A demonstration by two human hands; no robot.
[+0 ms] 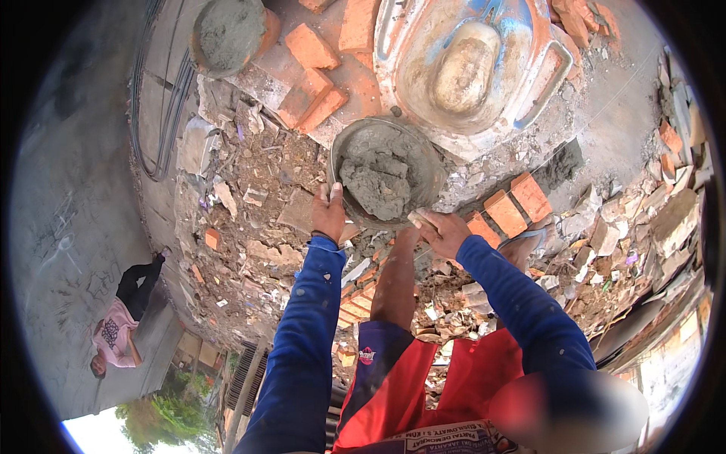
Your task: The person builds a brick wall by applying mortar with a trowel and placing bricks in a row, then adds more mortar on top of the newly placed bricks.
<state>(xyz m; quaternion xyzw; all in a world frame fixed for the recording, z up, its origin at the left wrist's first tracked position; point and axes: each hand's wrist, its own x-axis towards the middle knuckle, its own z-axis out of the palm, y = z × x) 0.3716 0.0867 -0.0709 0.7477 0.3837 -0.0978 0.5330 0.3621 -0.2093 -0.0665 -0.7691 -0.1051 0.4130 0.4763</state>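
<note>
A dark round bucket (434,168) sits in front of me, with a lumpy mound of wet grey mortar (378,175) inside it. My left hand (328,213) is closed on the near left part of its rim, thumb and fingers at the edge. At the near right side, my right hand (446,231) grips the rim too. Whether the bucket rests on the ground or is lifted, I cannot tell. Just beyond it lies a worn plastic tub (387,79) with handles, stained white, blue and orange, with a pale rounded lump in its middle.
Another bucket (270,32) of grey mortar stands at the far left, beside loose orange bricks (310,47). Laid bricks (505,213) line the right of my hands. Broken rubble (257,174) covers the ground. Dark rods (157,155) run along the left; a person (119,333) is beyond.
</note>
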